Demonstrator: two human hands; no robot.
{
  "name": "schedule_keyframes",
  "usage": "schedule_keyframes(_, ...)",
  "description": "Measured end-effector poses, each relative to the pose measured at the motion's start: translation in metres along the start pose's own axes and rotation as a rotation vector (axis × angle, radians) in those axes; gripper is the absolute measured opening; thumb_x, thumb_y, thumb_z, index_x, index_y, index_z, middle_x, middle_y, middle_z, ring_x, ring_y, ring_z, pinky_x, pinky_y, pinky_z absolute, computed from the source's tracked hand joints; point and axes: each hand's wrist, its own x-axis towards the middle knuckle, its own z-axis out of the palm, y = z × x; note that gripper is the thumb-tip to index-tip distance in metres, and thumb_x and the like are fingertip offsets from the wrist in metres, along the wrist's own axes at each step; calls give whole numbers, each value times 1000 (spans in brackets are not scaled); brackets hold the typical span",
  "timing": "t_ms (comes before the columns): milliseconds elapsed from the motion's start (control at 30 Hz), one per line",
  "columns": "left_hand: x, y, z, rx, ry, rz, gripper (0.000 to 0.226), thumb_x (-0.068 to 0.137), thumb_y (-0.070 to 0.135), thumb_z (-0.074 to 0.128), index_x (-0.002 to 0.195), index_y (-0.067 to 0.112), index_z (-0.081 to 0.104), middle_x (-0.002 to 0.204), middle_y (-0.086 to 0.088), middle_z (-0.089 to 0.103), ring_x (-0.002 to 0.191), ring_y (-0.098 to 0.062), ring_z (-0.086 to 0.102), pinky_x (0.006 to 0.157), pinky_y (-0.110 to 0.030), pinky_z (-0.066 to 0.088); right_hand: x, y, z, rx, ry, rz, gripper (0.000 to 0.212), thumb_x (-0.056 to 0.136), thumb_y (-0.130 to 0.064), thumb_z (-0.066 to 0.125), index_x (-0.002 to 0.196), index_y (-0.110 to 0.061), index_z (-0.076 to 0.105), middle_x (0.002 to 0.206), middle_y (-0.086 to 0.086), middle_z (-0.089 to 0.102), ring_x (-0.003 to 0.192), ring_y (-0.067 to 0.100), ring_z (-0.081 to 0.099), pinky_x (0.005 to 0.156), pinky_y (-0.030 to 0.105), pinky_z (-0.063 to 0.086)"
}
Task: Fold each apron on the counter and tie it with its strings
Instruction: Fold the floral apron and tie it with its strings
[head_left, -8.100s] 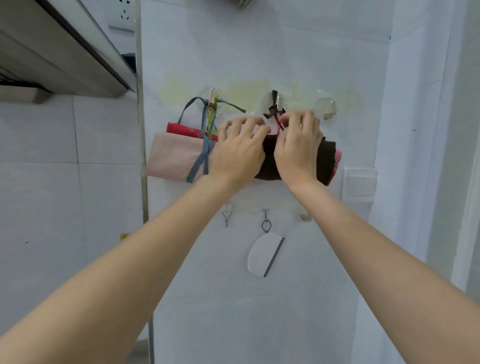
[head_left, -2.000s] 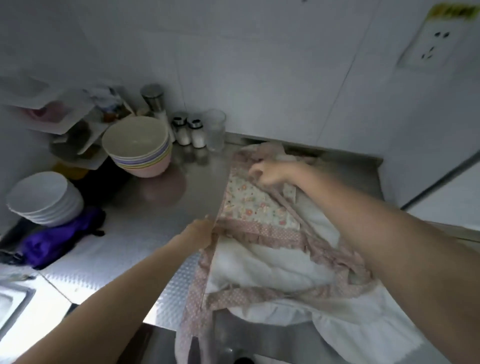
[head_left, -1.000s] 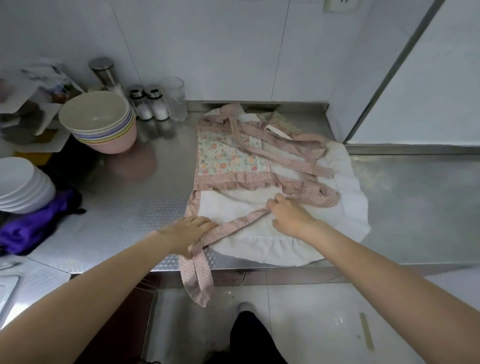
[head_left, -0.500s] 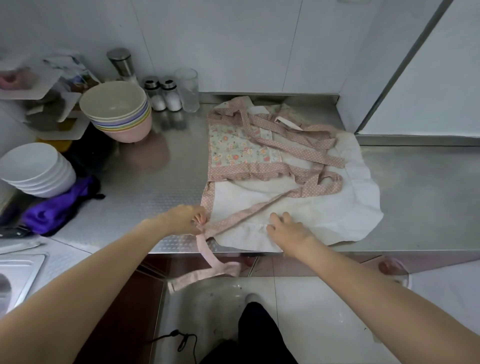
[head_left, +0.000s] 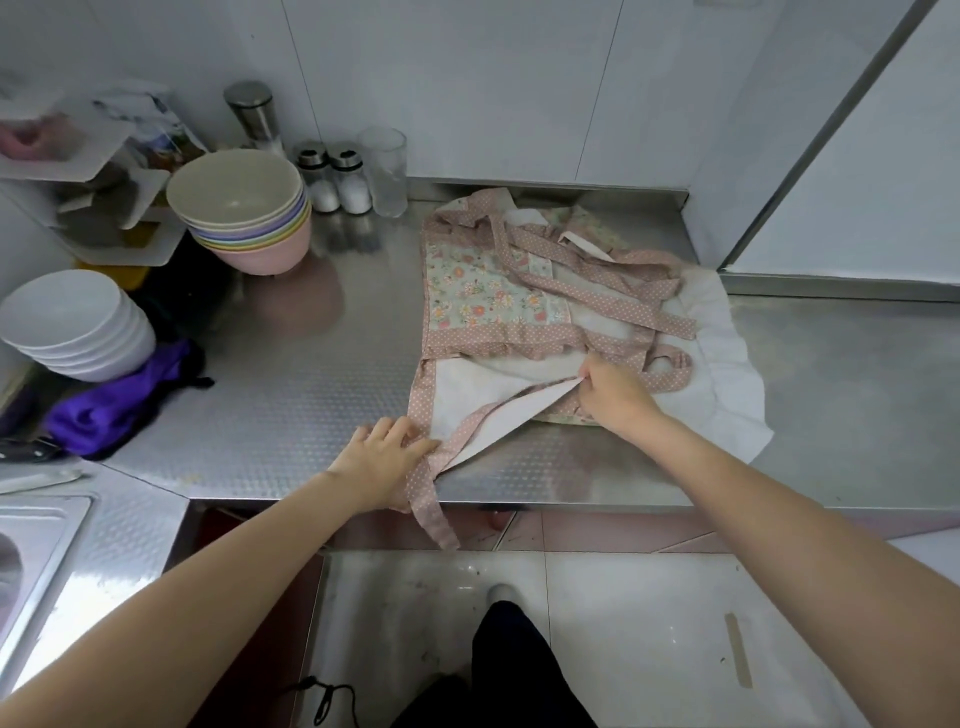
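A white apron (head_left: 727, 364) with pink dotted trim and a floral bib (head_left: 483, 296) lies spread on the steel counter (head_left: 311, 395). Its pink strings (head_left: 597, 291) cross over the cloth. My right hand (head_left: 613, 395) pinches the apron's near hem and has lifted it up and over toward the middle, showing the white underside. My left hand (head_left: 384, 457) rests with straight fingers on the near left corner, pressing the trim and a string. The string's loose end (head_left: 431, 514) hangs over the counter's front edge.
Stacked pastel bowls (head_left: 244, 218) and white bowls (head_left: 72, 322) stand at the left, with a purple cloth (head_left: 114, 410) below them. Shakers (head_left: 337, 176) and a glass (head_left: 384, 171) stand by the back wall. A sink (head_left: 31, 561) sits at the lower left.
Eight seconds ago I hung a rolled apron on wall hooks. Since half a second ago my right hand has taken the near hem and folded it inward; my left hand slid right onto the corner.
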Motion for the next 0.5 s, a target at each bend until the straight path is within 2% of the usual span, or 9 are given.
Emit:
schedule_keyframes(133, 10, -12, -16, -418, 87, -25, 38, 93, 40, 48, 127, 22, 55, 134, 2, 44, 125, -22, 35, 101, -36, 32, 6, -7, 0, -172, 6, -3, 27, 95, -7, 36, 120, -6, 46, 110, 19, 61, 100, 36, 60, 70, 35, 41)
schedule_keyframes(200, 19, -21, -31, -705, 173, -49, 34, 95, 32, 48, 108, 6, 66, 116, -9, 59, 112, -28, 51, 91, -34, 40, 13, -4, -3, -215, 9, -7, 33, 95, -7, 37, 128, -8, 43, 110, 17, 62, 97, 33, 61, 66, 33, 41)
schedule_keyframes(233, 23, -24, -43, -845, 180, -90, 32, 97, 25, 46, 98, 0, 66, 101, -13, 63, 100, -27, 56, 81, -31, 41, 17, -2, -6, -213, -14, -4, 39, 95, -6, 37, 133, -9, 39, 110, 16, 63, 92, 31, 62, 63, 31, 41)
schedule_keyframes(300, 31, -30, -65, -969, 143, -175, 29, 99, 17, 40, 83, 4, 61, 82, -7, 59, 85, -20, 54, 67, -26, 36, 23, 0, -15, -158, -185, -9, 47, 92, -2, 39, 138, -10, 38, 106, 9, 62, 77, 25, 60, 54, 28, 41)
schedule_keyframes(333, 36, -34, -74, -975, 113, -192, 27, 100, 16, 39, 87, 8, 61, 84, -4, 57, 83, -17, 51, 67, -23, 35, 24, -1, -22, -123, -342, -15, 44, 91, 0, 41, 134, -8, 44, 100, 4, 58, 73, 20, 55, 53, 24, 39)
schedule_keyframes(400, 44, -42, -84, -1035, -13, -201, 25, 99, 15, 39, 95, 11, 63, 84, -4, 53, 73, -15, 48, 63, -21, 36, 24, -3, -37, -50, -691, 5, 27, 91, -1, 49, 118, -1, 57, 87, -2, 50, 68, 12, 47, 58, 21, 37)
schedule_keyframes(433, 47, -46, -88, -1112, -107, -205, 25, 99, 15, 40, 91, 12, 63, 80, -6, 50, 66, -15, 44, 58, -22, 35, 28, -3, -44, 9, -798, 26, 18, 92, -3, 51, 106, -2, 61, 84, -4, 51, 69, 9, 46, 63, 20, 37)
schedule_keyframes(467, 50, -50, -89, -1222, -175, -220, 24, 98, 18, 42, 87, 14, 63, 78, -7, 49, 63, -15, 43, 57, -22, 36, 31, -5, -50, 69, -851, 37, 11, 92, -4, 51, 95, -5, 61, 82, -5, 52, 72, 7, 46, 66, 20, 38)
schedule_keyframes(500, 52, -53, -88, -1344, -184, -264, 22, 97, 21, 45, 87, 14, 64, 79, -8, 52, 66, -17, 47, 61, -24, 39, 39, -6, -54, 98, -828, 32, 10, 92, -4, 51, 89, -8, 60, 82, -5, 53, 73, 7, 47, 66, 20, 37)
